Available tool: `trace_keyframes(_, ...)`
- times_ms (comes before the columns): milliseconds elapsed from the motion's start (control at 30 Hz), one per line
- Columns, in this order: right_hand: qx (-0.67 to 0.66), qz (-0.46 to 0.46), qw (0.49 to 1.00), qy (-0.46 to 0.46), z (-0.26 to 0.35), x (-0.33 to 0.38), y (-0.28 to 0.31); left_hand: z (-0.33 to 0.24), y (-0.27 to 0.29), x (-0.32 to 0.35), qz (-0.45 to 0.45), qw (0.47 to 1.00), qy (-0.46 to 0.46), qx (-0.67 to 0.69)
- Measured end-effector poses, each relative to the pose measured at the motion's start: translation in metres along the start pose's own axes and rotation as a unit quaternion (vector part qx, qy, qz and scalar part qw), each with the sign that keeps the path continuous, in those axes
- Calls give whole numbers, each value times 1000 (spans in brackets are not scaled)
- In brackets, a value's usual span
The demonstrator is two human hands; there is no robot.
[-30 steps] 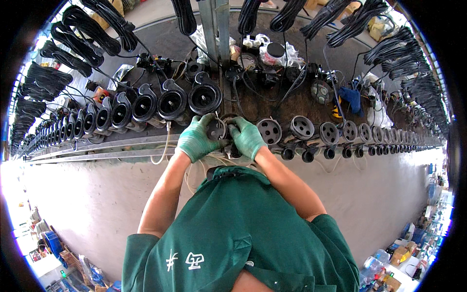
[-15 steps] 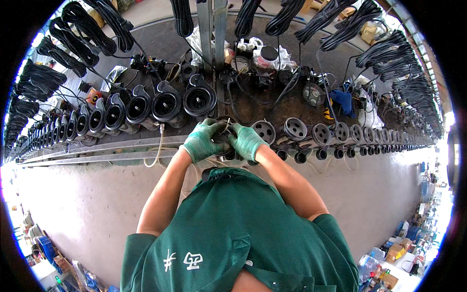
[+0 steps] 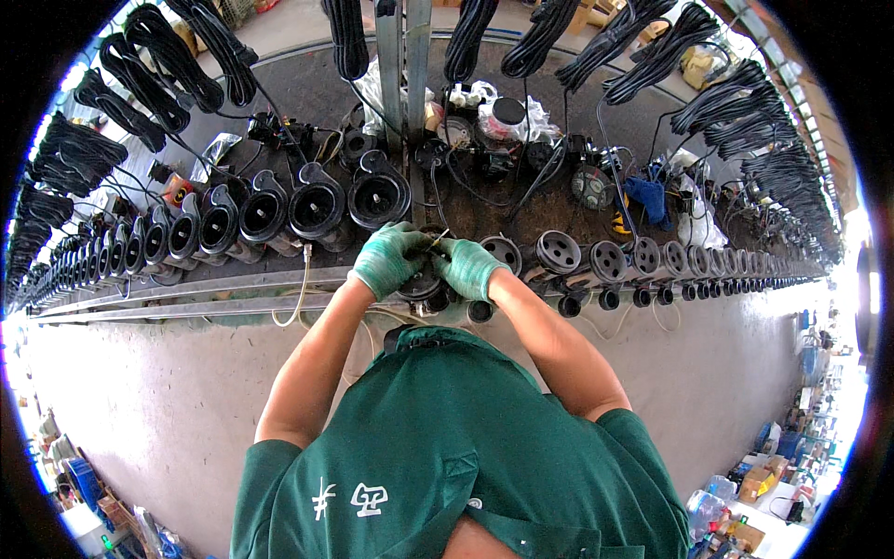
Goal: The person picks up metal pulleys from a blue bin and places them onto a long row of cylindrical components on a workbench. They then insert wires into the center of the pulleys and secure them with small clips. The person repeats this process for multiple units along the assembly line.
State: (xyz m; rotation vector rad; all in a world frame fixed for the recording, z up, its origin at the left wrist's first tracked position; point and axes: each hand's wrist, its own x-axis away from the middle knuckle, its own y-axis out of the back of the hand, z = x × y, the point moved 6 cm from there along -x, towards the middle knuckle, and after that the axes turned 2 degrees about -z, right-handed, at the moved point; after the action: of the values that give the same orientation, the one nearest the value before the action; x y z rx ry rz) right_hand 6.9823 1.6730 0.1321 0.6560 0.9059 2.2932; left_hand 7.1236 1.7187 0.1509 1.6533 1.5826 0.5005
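Observation:
Both my hands wear green knit gloves and meet over one black round pump part (image 3: 424,285) on the line in front of me. My left hand (image 3: 389,259) curls over its left side. My right hand (image 3: 468,266) grips its right side, fingertips touching those of the left. A thin yellowish piece (image 3: 439,238) sticks out between the fingertips; what it is cannot be made out. The gloves hide most of the part.
Black pump housings (image 3: 317,207) line up to the left, and grey perforated round caps (image 3: 559,250) run off to the right. A metal rail (image 3: 186,294) fronts the bench. Coiled black cables (image 3: 186,47) hang above, around a metal post (image 3: 406,56). A blue cloth (image 3: 647,197) lies among clutter.
Both hands stay on the same black part, with the fingertips drawn a little closer together. The view has shifted slightly.

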Motion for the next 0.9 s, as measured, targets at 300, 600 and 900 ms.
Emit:
trace_keyframes(300, 236, 141, 961, 20, 22, -50, 36, 29, -3, 19, -136, 959, 121, 219)
trace_keyframes(600, 251, 115, 960, 54, 30, -38, 26, 30, -1, 27, -178, 965, 90, 168)
trace_keyframes(900, 207, 161, 962, 72, 47, -23, 18, 18, -2, 34, -121, 948, 159, 250)
